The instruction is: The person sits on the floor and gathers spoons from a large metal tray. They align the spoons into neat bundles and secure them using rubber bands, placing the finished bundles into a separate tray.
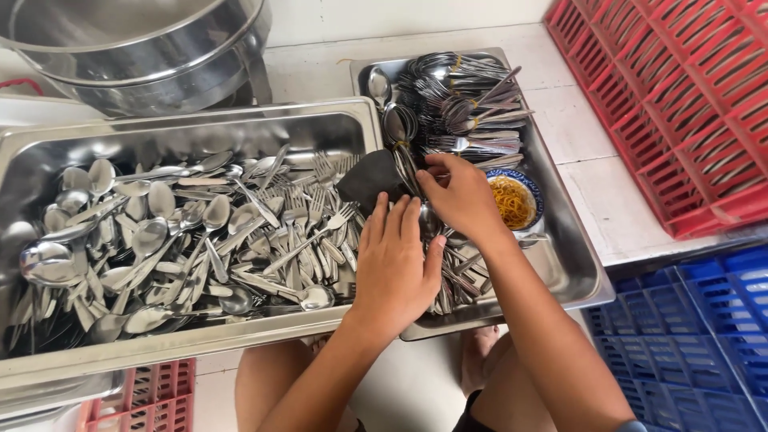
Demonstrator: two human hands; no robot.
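Two steel trays sit side by side on the white counter, and both hands work where they meet. The left hand [394,260] lies palm-down with fingers together and nearly straight, pressing on cutlery at the right end of the large tray [48,144]. The right hand [460,196] curls over the smaller tray [572,264], its fingertips pinched on what looks like a bunch of spoon handles [406,164] beside a dark cloth [370,178]; the exact grip is partly hidden. The loose spoons and forks [184,240] filling the large tray are stiff, light singly but heavy in a heap, smooth and likely slippery, and they nest and tangle; I judge the narrow handles the surest place to grasp, gathered several at once. The smaller tray holds bundled cutlery [468,104] at its far end and a small blue-rimmed bowl [532,188] of yellow rubber bands [512,204], with more utensils under the hands.
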